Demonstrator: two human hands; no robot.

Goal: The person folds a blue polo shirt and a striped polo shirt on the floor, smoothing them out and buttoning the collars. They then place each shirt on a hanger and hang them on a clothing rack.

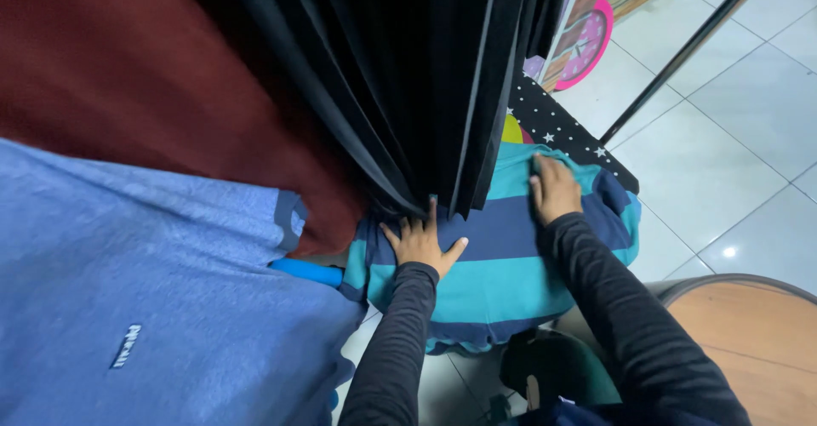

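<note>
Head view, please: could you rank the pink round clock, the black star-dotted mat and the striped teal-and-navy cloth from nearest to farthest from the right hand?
1. Striped teal-and-navy cloth: under the right hand.
2. Black star-dotted mat: just beyond the hand.
3. Pink round clock: farthest, by the wall.

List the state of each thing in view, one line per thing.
Striped shirt: laid flat, spread out, under both hands.
Left hand: open, fingers spread, pressed on the shirt.
Right hand: open, palm down on the shirt.
Black clothes: hanging, their hems over the shirt's far edge.
Blue garment: hanging, close to the camera.
</note>
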